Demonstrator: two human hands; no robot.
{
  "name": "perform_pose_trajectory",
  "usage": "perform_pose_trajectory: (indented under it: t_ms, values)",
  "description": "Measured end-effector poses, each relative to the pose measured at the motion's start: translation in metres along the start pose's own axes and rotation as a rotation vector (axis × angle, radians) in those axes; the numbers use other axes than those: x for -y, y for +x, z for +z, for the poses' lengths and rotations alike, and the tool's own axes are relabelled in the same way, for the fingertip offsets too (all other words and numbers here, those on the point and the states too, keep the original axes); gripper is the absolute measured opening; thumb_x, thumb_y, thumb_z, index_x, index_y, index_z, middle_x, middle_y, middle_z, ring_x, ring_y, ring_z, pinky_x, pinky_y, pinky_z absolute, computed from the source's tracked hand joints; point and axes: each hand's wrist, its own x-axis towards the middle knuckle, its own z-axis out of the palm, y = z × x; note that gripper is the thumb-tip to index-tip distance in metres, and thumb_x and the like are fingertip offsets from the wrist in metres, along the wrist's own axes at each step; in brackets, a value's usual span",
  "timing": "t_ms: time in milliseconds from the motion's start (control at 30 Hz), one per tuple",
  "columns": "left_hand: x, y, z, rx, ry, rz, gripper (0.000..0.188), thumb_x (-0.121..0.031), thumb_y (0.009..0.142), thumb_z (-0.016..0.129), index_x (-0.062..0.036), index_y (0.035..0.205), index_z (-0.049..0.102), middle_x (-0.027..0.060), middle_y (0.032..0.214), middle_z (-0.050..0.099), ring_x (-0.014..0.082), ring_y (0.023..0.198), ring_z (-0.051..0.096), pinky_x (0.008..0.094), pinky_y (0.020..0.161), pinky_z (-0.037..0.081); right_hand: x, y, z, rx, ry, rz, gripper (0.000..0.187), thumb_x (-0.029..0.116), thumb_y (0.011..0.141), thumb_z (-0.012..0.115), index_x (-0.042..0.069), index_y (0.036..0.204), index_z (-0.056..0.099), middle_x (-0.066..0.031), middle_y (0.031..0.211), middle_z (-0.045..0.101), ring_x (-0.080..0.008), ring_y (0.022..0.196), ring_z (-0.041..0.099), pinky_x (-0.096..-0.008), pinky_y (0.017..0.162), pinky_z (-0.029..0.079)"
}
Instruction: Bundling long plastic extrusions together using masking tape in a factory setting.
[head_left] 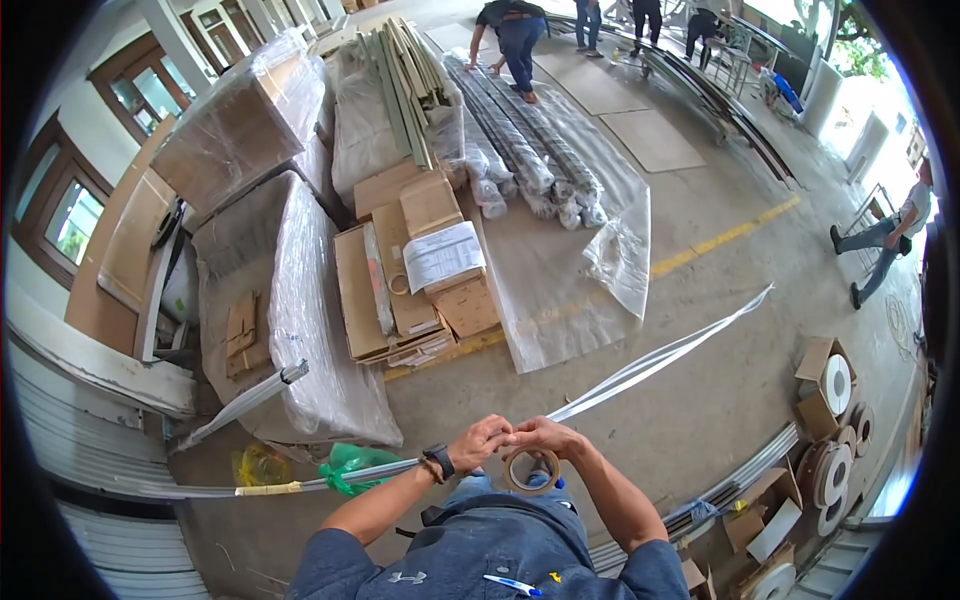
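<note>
In front of my body, my left hand [481, 441] and my right hand [549, 436] meet at the fingertips over a bundle of long pale strips [640, 370]. A roll of tan tape [530, 489] hangs just under my right hand, its ring facing up and held by those fingers. My left fingers are pinched together; what lies between them is hidden. The strips run past my hands from the far left to the right, where their ends spread a little. A tan tape wrap [268, 489] circles the bundle on the left.
Ahead lie an open carton with papers [445, 255], plastic-wrapped stacks [330, 310] and wrapped long bars [520, 150]. A green plastic bag [358, 466] is beside my left forearm. At right are edging rolls [832, 480] and cartons. A person [888, 235] is at right; others work farther back.
</note>
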Motion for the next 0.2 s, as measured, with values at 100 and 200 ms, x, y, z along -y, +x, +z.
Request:
perform_pose_trajectory:
  t_ms: [100, 200]
  values:
    - [0.005, 0.002, -0.009, -0.012, -0.038, -0.113, 0.025, -0.026, 0.098, 0.057, -0.0047, 0.109, 0.058, 0.0119, 0.099, 0.060, 0.0215, 0.080, 0.063, 0.0350, 0.070, 0.051, 0.015, -0.014, 0.005, -0.122, -0.159, -0.044, 0.042, 0.040, 0.087, 0.074, 0.000, 0.102, 0.073, -0.0062, 0.087, 0.073, -0.0088, 0.069, 0.061, -0.0243, 0.059, 0.047]
    - [0.018, 0.006, -0.012, -0.025, -0.161, -0.164, 0.029, -0.029, 0.096, 0.059, -0.0046, 0.112, 0.058, 0.0141, 0.102, 0.062, 0.0217, 0.082, 0.064, 0.0347, 0.071, 0.052, 0.007, -0.016, -0.009, -0.136, -0.283, -0.168, 0.044, 0.041, 0.085, 0.077, 0.005, 0.110, 0.073, -0.0072, 0.095, 0.074, -0.0157, 0.091, 0.067, -0.0314, 0.086, 0.054]
